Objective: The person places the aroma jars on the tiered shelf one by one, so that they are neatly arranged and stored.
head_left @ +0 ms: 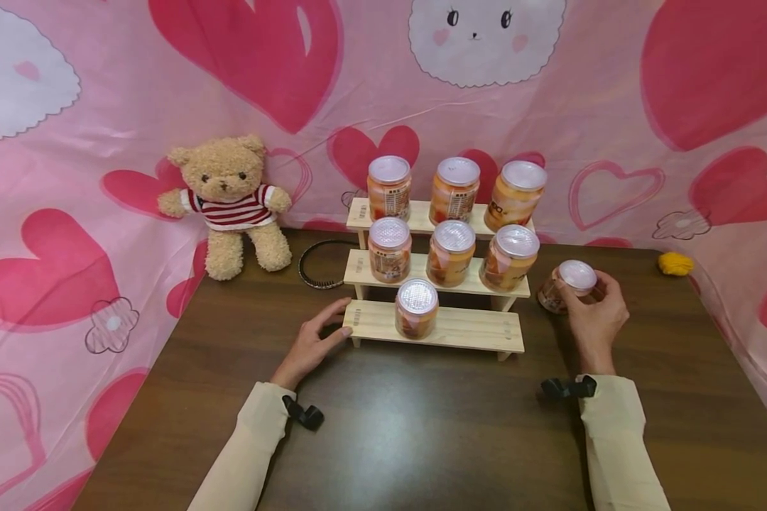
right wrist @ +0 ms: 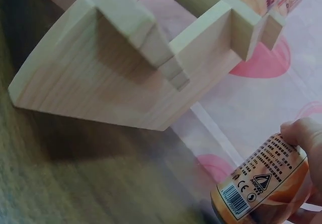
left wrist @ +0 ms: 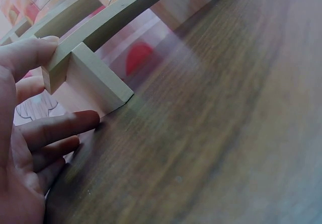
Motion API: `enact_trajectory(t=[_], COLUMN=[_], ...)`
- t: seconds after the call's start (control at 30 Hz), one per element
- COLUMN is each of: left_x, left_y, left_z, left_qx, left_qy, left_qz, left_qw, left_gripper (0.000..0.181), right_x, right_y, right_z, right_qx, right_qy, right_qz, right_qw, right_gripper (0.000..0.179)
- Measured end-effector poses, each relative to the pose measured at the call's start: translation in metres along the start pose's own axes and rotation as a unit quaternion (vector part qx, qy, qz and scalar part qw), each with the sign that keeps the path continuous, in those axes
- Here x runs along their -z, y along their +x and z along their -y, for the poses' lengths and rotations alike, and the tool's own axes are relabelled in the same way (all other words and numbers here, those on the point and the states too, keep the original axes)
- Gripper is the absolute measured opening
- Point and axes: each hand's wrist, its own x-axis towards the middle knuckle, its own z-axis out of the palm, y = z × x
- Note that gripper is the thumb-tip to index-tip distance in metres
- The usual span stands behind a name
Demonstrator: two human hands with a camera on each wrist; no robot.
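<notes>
A three-step wooden display stand (head_left: 466, 330) bears clear-lidded canned jars with orange labels: three on the top step, three on the middle, one jar (head_left: 416, 309) on the lowest. My left hand (head_left: 313, 341) is at the left end of the lowest step, thumb at its front edge and fingers toward the back, holding the board's end (left wrist: 60, 65). The other fingers (left wrist: 63, 128) extend below the board. To the right of the stand, my right hand (head_left: 596, 316) grips another jar (head_left: 552, 292) near its lid. Its label (right wrist: 259, 178) shows a barcode.
A teddy bear (head_left: 225, 202) in a striped shirt sits at the back left. A dark headband (head_left: 319, 285) lies beside the stand. Far right is a small yellow object (head_left: 675, 264). Pink heart-patterned cloth (head_left: 383, 92) hangs behind the brown table (head_left: 383, 440).
</notes>
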Motion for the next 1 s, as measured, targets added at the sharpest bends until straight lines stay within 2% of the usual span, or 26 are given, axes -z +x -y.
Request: enact_trajectory(t=[0.37, 0.57, 1.0], left_x=[0.000, 0.000, -0.001], left_y=[-0.001, -0.002, 0.000], left_z=[0.001, 0.002, 0.003], left_qx=[0.001, -0.004, -0.013], left_qy=[-0.001, 0.004, -0.001], left_qz=[-0.002, -0.006, -0.006], left_qw=[1.0000, 1.0000, 0.9999], left_gripper=[0.053, 0.054, 0.053], right_x=[0.015, 0.023, 0.039], right_y=[0.002, 0.004, 0.002], right_z=[0.013, 0.021, 0.037], right_qx=[0.013, 0.027, 0.051], right_qy=[0.027, 0.023, 0.034], right_qz=[-0.026, -0.040, -0.045], right_qw=[0.9992, 0.9986, 0.9971], right_gripper=[0.056, 0.053, 0.050])
